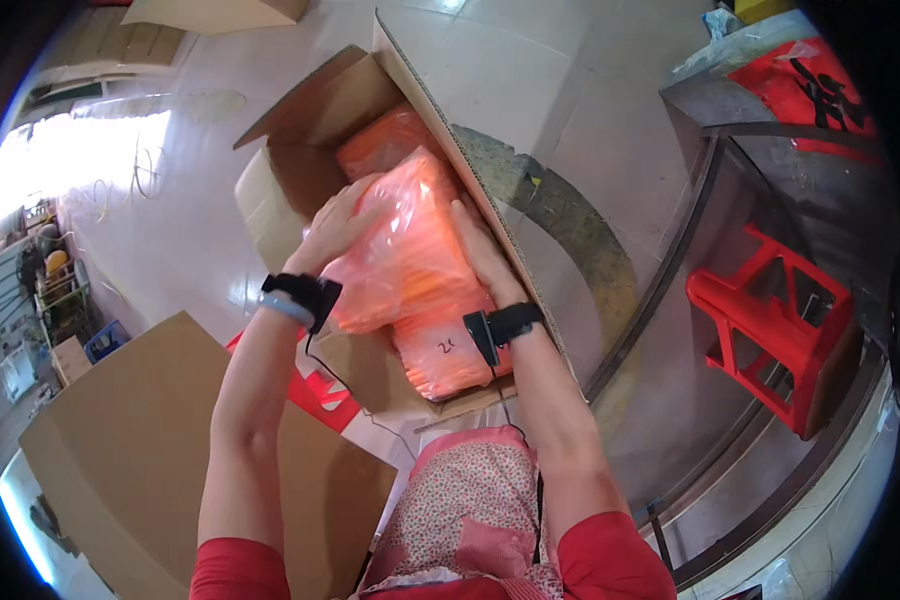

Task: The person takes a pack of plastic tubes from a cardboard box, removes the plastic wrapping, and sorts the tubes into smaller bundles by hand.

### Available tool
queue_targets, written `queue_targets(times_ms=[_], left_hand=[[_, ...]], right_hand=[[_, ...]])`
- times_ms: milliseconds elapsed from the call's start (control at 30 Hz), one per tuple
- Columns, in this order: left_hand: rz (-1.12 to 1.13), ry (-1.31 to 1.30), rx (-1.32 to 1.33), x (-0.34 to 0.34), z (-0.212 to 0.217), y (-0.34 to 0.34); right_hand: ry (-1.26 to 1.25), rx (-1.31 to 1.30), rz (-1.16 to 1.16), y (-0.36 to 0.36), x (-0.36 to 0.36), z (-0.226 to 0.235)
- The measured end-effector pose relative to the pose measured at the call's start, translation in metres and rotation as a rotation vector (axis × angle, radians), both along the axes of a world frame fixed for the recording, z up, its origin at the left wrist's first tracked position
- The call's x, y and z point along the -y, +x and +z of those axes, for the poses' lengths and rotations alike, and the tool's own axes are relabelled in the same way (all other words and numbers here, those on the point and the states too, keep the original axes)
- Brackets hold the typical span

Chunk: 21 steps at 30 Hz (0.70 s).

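Hands are gripping one orange bag from both sides, over an open carton on the floor. The left hand is pressing flat against the bag's left edge, fingers spread wide over the plastic. The right hand is clasping the bag's right edge, fingers running along the side next to the carton's right flap. The bag is sitting tilted at the top of the carton, clear plastic wrapped around an orange stack.

Three orange bags are showing in all: the held one, a second bag lying deeper in the carton just behind it, and a third bag lying below it at the near end, partly under the right wrist. Each wrist is wearing one black band: the left band and the right band, two altogether, each with a thin cable trailing down.

One flat cardboard sheet is lying on the floor to the left of the person, with a red sheet peeking out between it and the carton. One red stool is standing well apart on the right, beside a curved metal rail. Another cardboard box is sitting at the top edge.
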<state>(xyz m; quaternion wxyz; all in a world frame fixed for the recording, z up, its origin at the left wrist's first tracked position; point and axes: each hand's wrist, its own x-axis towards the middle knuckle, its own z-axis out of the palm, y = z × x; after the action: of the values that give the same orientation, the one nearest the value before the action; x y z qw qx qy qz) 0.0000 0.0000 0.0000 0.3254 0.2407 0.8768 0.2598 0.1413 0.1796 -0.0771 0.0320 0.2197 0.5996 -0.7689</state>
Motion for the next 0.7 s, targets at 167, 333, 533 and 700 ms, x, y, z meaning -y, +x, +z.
queue_targets(times_ms=[167, 333, 533, 700], left_hand=[[0.079, -0.206, -0.034, -0.015, -0.040, 0.013], [0.122, -0.193, -0.082, -0.038, -0.067, 0.026], [0.158, -0.275, -0.309, -0.048, -0.062, 0.048], [0.120, -0.106, -0.277, -0.040, -0.038, 0.050]], right_hand=[[0.313, -0.026, 0.162, 0.061, 0.014, 0.050], [0.674, 0.128, 0.202, 0.052, -0.004, 0.020], [0.573, -0.003, 0.054, 0.050, 0.008, 0.029], [0.681, -0.018, 0.104, 0.114, 0.019, 0.097]])
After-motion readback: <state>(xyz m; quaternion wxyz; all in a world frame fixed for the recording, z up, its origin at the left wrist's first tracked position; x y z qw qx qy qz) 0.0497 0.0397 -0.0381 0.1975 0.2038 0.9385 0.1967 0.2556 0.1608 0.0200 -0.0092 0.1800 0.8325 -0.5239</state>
